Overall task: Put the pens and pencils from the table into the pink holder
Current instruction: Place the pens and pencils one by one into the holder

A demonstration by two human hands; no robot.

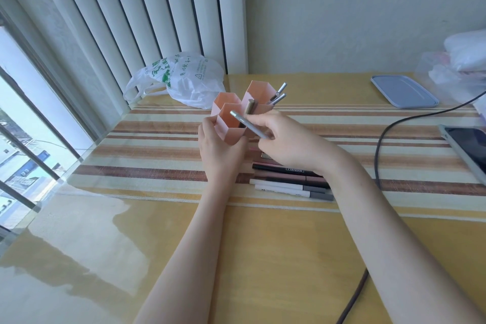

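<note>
The pink holder (229, 123), made of joined hexagonal cups, stands on the striped runner at the table's middle. My left hand (219, 151) grips its front cup from below. My right hand (285, 139) holds a silver pen (248, 123) slanted, its end over the front cup's opening. Two silver pens (279, 95) lean out of a back cup, and an olive pen (249, 106) stands in another. Several pens and pencils (289, 181) lie in a row on the runner below my right wrist, partly hidden by it.
A white plastic bag (181, 79) lies behind the holder by the blinds. A blue-grey lid (403, 91) and more bags (462, 63) sit at the back right. A tablet (465, 147) is at the right edge, with a dark cable (378, 155) curving across the table.
</note>
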